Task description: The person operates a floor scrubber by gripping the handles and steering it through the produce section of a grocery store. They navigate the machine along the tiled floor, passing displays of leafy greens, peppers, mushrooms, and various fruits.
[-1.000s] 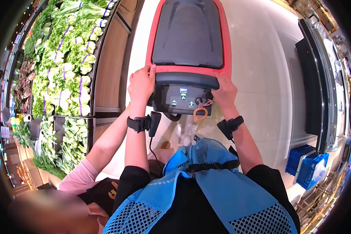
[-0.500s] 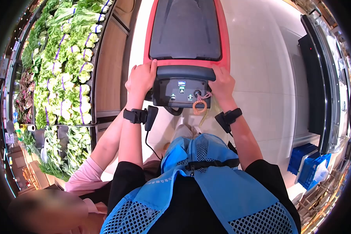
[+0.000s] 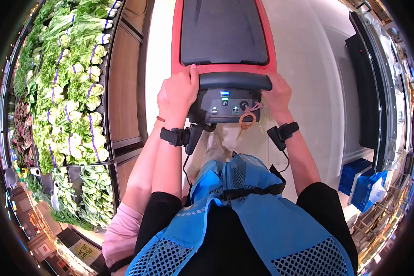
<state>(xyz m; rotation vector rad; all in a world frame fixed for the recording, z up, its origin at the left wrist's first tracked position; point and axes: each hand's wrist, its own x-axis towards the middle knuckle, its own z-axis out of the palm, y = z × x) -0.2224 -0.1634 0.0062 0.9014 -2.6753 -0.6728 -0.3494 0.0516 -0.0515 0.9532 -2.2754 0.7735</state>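
Observation:
A red and dark grey floor scrubber stands in front of me, with a black handlebar along its near side. My left hand is closed round the left end of the bar, thumb uppermost. At the opposite end my right hand grips the same bar. Between them, the control panel shows several small lit symbols. An orange coiled key ring hangs from the panel's right part. Another person's forearm in a pink sleeve runs close beside my left arm; that hand is mostly hidden by mine.
Leafy greens tied with purple bands fill a shelf along the left, above a brown panelled base. A black display case lines the right side, with blue crates near its close end. Pale tiled floor lies between.
The scrubber and both my hands have shifted right in view, still gripping the bar. The other person's arm has moved along, and their head has left the picture.

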